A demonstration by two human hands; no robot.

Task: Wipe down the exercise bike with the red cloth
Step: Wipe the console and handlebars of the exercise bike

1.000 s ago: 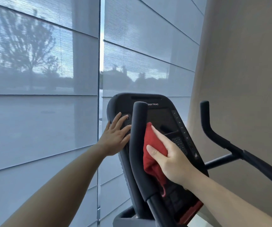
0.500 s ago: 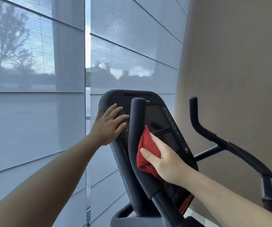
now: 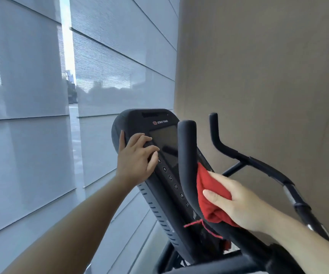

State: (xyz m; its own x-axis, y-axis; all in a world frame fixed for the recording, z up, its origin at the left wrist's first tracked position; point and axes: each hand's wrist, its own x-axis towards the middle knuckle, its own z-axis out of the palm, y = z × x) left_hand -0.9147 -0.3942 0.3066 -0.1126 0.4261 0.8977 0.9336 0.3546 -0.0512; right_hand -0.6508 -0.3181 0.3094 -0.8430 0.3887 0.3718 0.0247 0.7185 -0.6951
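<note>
The exercise bike's black console tilts up in the middle of the view, with a dark screen and a column of buttons. My left hand rests flat on the console's left edge, fingers spread over the buttons, holding nothing. A black curved handlebar rises in front of the console. My right hand presses the bunched red cloth against the right side of this handlebar. A loose red thread hangs below the cloth. The second handlebar stands to the right, untouched.
Large windows with grey translucent blinds fill the left and back. A beige wall runs close along the right of the bike. The lower black frame of the bike crosses the bottom edge.
My right hand has slid the red cloth further down the handlebar. My left hand stays on the console's left edge. The view has shifted so the bike sits further right.
</note>
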